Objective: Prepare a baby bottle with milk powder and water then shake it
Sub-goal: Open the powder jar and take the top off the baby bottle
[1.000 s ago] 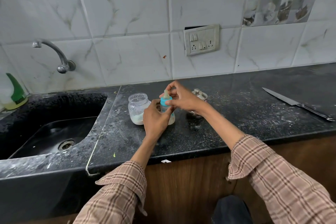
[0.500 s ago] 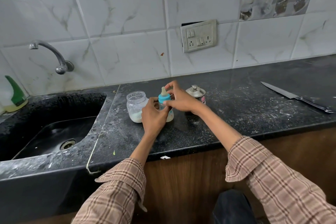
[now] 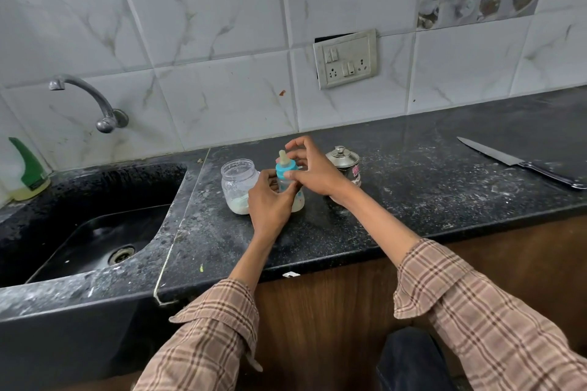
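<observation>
We brace the baby bottle [image 3: 287, 190] upright on the tabletop [image 3: 397, 200] with our left hand [image 3: 270, 203], fingers wrapped round its body to stop spin. Right hand [image 3: 313, 173] above, fingers curled at the blue cap [image 3: 286, 168], probably tightening. Powder jar [image 3: 239, 186] just left of fingers, steel pot [image 3: 344, 163] behind.

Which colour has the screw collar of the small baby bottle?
Light blue screw collar, under a pale teat; the head view shows it.
</observation>
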